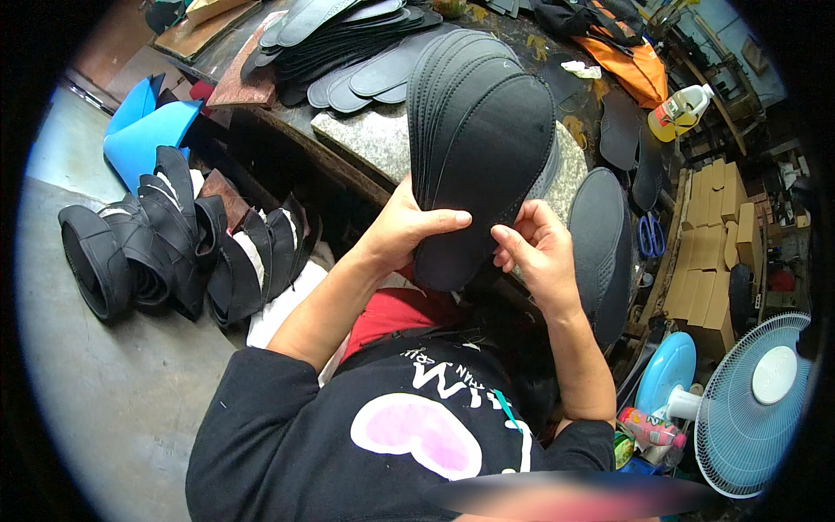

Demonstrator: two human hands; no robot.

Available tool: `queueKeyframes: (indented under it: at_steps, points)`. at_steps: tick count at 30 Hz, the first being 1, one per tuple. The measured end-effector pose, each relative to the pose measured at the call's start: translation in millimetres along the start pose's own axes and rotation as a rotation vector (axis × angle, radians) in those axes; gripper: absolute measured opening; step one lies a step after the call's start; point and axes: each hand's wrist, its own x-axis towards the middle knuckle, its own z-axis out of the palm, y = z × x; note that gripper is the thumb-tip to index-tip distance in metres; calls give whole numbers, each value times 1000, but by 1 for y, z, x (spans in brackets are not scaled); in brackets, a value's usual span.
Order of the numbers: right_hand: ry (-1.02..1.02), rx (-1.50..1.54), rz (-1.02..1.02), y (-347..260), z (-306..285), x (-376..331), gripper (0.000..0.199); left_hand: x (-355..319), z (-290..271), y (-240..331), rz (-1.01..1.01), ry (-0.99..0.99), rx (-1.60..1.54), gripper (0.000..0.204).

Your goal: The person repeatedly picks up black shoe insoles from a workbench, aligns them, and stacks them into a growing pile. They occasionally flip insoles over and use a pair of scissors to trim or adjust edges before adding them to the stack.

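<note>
A fanned stack of black shoe insoles [496,143] with stitched edges stands tilted up in front of me. My left hand [402,228] is closed round its lower left side, the thumb lying across the top insole. At the lower right edge of the stack, my right hand [544,252] has thumb and forefinger pinched at the rim of an insole, the other fingers curled. Whether a loose thread is between those fingertips is too small to tell. Right of that hand lies another pile of dark insoles [600,252] with a textured patch.
Behind the stack is a speckled stone slab [361,143] on the workbench, with more insole piles [348,52] beyond. Blue-handled scissors [651,236], a yellow jug [680,113] and a fan [755,404] stand right. Black shoe uppers [148,244] bunch at left.
</note>
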Motion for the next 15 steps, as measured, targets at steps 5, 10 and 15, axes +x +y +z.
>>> queueKeyframes:
  at_steps: [5, 10, 15]
  points:
    - [22, 85, 35, 4, -2, -10, 20, -7, 1, -6, 11, 124, -236, 54]
    - [220, -19, 17, -1, -39, 2, 28, -16, -18, 5, 57, 223, -122, 44]
    - [207, -372, 152, 8, -58, 19, 36, -21, -25, 9, 96, 213, -157, 46]
